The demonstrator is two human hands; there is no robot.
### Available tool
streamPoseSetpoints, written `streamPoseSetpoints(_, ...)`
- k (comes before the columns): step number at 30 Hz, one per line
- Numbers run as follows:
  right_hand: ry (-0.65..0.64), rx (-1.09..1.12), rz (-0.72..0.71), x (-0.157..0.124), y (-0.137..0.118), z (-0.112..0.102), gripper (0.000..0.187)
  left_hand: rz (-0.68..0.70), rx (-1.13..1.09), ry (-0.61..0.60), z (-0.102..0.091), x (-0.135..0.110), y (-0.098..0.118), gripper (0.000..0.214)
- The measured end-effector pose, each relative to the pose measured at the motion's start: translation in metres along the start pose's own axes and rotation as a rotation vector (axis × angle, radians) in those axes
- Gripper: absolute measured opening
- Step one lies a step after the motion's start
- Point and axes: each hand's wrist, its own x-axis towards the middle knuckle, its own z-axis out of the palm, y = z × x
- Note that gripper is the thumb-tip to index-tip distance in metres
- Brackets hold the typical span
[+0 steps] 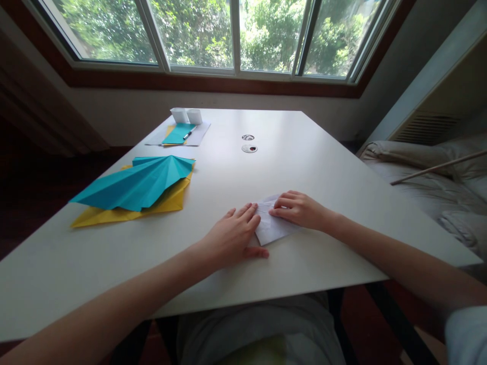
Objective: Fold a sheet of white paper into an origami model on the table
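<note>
A folded piece of white paper [273, 230] lies on the white table in front of me. My left hand [239, 233] rests flat at the paper's left edge, its fingers stretched out and its thumb apart near the lower corner. On the paper's upper right side is my right hand [296, 209], with its fingers bent and closed together against the sheet. Whether a fold is pinched between those fingertips is hidden. Part of the paper's right side lies under the right hand.
Left of my hands, a pleated blue paper [148, 182] lies over a yellow paper [163, 204]. Further back are blue sheets [178, 134], a pen [189, 133] and two small white boxes [195, 116]. Two round discs [249, 148] sit mid-table [323, 167]. A cushioned seat [418, 172] stands right.
</note>
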Motion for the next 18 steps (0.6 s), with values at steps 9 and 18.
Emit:
streamPoseSetpoints(9,-0.051,0.001,-0.037,-0.006,0.003,-0.003,0.025,-0.007,0.033,-0.035,0.000,0.001,0.002,0.078)
streamPoseSetpoints(18,-0.026,0.296,0.101,-0.013,0.006,-0.008,0.025,0.011,0.058,-0.007,-0.004,0.000,0.003,0.072)
